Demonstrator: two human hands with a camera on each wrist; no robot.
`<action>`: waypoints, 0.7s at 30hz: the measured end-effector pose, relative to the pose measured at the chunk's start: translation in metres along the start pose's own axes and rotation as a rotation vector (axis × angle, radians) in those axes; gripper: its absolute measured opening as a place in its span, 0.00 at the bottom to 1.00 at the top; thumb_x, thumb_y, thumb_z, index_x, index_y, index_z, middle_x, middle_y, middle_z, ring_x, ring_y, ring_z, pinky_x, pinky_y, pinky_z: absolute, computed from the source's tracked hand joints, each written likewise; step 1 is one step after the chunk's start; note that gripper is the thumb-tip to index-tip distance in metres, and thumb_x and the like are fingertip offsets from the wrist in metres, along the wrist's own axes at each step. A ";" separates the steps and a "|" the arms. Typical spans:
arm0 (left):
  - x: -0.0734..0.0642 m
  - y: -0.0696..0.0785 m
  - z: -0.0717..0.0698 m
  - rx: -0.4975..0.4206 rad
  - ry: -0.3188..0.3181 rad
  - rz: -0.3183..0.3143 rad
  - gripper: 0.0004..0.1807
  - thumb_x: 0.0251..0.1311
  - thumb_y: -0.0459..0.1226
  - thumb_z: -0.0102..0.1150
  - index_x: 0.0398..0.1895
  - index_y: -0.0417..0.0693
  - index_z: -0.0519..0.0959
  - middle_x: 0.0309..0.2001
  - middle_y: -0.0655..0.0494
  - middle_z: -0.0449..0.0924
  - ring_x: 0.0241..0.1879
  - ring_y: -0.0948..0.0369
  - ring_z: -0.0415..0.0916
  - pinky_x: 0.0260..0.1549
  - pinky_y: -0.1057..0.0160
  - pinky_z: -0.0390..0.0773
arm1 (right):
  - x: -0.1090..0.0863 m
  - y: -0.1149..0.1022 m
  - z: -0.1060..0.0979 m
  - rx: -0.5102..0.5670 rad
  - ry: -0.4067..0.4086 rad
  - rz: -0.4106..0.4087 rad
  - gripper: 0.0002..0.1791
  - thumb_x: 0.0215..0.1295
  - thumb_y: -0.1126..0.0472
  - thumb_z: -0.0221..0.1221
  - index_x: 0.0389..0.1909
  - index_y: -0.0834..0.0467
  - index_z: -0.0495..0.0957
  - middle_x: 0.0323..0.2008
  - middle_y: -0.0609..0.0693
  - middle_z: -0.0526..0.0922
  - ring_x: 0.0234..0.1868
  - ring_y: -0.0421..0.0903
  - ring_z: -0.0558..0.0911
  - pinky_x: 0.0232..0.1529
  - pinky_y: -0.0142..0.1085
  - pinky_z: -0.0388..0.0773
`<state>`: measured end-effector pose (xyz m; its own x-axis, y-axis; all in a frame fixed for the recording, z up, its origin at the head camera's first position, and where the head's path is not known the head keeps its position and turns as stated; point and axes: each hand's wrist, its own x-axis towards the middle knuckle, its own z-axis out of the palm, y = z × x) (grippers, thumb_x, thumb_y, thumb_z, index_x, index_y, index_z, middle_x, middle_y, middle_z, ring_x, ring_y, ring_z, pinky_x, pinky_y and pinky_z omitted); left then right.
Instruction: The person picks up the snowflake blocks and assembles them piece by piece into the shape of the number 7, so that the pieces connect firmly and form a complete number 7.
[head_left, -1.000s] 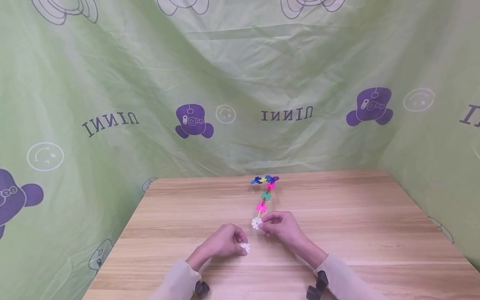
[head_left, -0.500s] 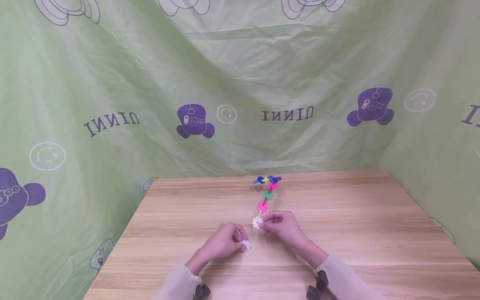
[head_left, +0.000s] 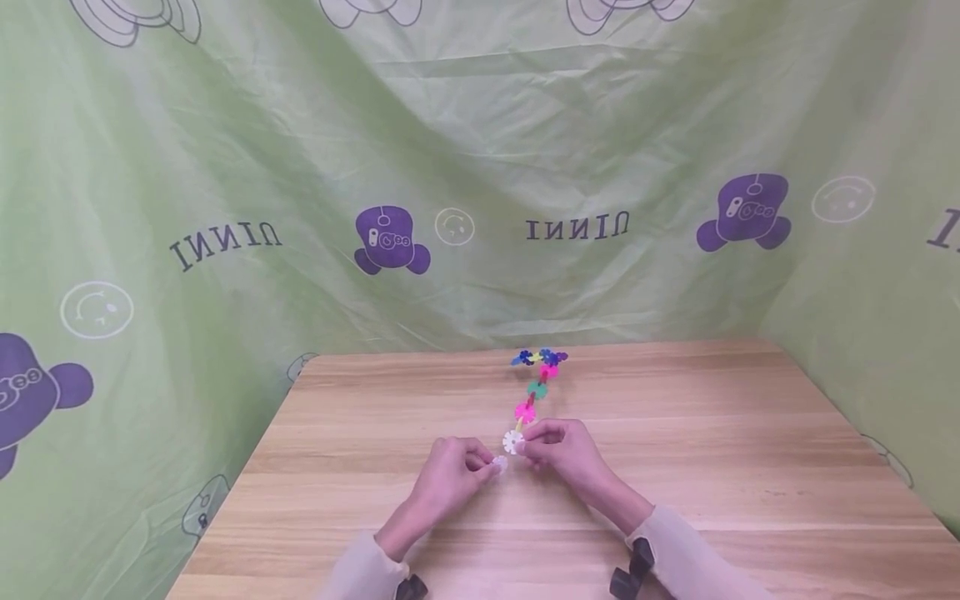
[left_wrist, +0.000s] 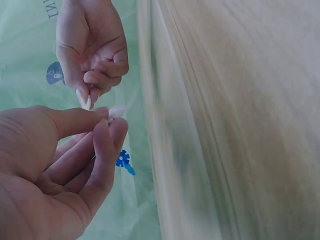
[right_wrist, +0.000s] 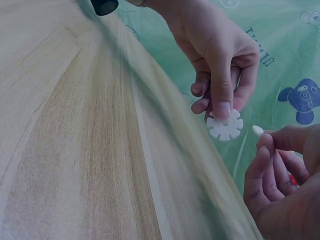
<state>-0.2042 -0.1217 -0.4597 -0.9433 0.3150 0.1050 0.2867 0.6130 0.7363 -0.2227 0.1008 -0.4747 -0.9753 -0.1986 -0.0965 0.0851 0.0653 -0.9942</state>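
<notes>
Between thumb and fingers my left hand [head_left: 447,477] pinches a loose white notched disc [right_wrist: 225,126], a flat snowflake-shaped building piece. My right hand [head_left: 564,450] pinches another white notched disc [head_left: 513,442], the near end of a chain of linked discs. From there the chain runs away from me through yellow, a pink disc [head_left: 525,412], red, a green disc [head_left: 537,390] and pink, then bends left in blue, yellow and purple pieces. The two white discs are close but apart in the right wrist view. In the left wrist view fingers hide most of both.
A wood-grain table [head_left: 360,425] lies under the hands. Behind and beside it hangs a green printed curtain [head_left: 480,150]. The far end of the chain is near the table's back edge. A black wrist device [head_left: 632,571] sits at the right sleeve.
My left hand has moved forward and slightly right, bringing its white disc nearer the chain's end disc and turning it. My right hand has stayed almost in place; the chain's far end shifted slightly right.
</notes>
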 end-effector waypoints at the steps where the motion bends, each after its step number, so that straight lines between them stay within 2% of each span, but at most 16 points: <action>1: 0.000 0.001 0.000 0.002 0.004 0.001 0.05 0.59 0.36 0.75 0.34 0.44 0.88 0.31 0.51 0.92 0.30 0.64 0.88 0.30 0.72 0.85 | 0.000 -0.001 0.000 0.004 -0.003 0.000 0.13 0.61 0.67 0.72 0.43 0.69 0.85 0.30 0.56 0.89 0.29 0.42 0.83 0.34 0.32 0.85; 9: -0.001 0.010 0.005 0.044 0.064 0.051 0.04 0.61 0.36 0.74 0.33 0.44 0.88 0.31 0.50 0.92 0.29 0.66 0.87 0.28 0.75 0.83 | -0.002 -0.004 0.001 0.015 -0.005 -0.011 0.15 0.61 0.67 0.72 0.46 0.71 0.84 0.30 0.53 0.89 0.29 0.42 0.83 0.33 0.33 0.85; 21: 0.000 0.019 0.013 0.085 0.156 0.115 0.02 0.59 0.30 0.72 0.33 0.39 0.88 0.29 0.49 0.91 0.26 0.68 0.85 0.26 0.79 0.80 | -0.002 -0.007 0.008 0.010 0.032 -0.005 0.11 0.61 0.69 0.71 0.42 0.70 0.83 0.28 0.47 0.87 0.28 0.43 0.83 0.32 0.31 0.84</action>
<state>-0.1971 -0.1006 -0.4547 -0.9160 0.2749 0.2922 0.4012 0.6404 0.6549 -0.2195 0.0934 -0.4683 -0.9818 -0.1673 -0.0902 0.0821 0.0550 -0.9951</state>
